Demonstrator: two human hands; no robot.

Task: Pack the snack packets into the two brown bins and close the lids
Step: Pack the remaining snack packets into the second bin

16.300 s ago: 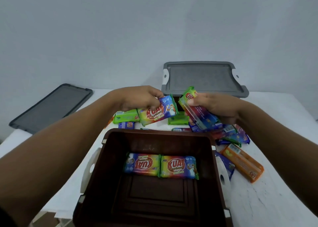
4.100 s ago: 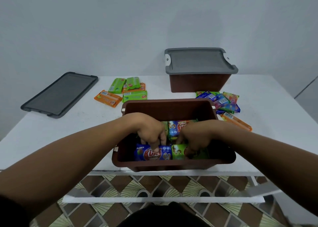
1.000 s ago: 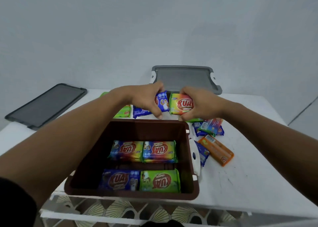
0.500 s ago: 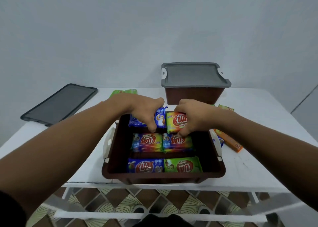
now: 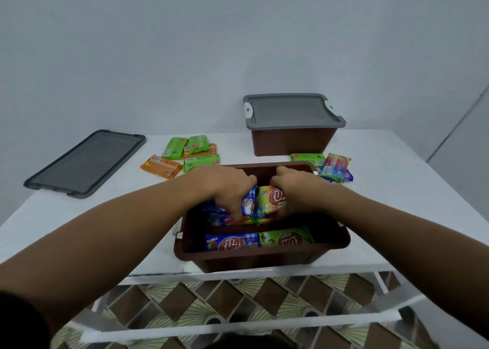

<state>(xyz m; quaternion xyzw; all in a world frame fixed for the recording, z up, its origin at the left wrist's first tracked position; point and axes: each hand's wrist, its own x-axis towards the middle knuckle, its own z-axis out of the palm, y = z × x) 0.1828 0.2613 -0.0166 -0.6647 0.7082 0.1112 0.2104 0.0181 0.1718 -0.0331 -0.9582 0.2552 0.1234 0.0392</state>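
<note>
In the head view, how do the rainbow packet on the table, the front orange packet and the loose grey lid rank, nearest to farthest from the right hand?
1. rainbow packet, just right of the right hand.
2. front orange packet, left of the open bin.
3. loose grey lid, far left.

Single head-worn wide-angle view, facing forward and down, close over open brown bin (image 5: 251, 258) on table (image 5: 389, 168)

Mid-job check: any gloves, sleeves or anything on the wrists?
No gloves: the left hand and right hand are bare, as are the arms. No watch, band or ring is visible. A dark sleeve shows on the left upper arm at the bottom corner. None shows on the right.
</note>
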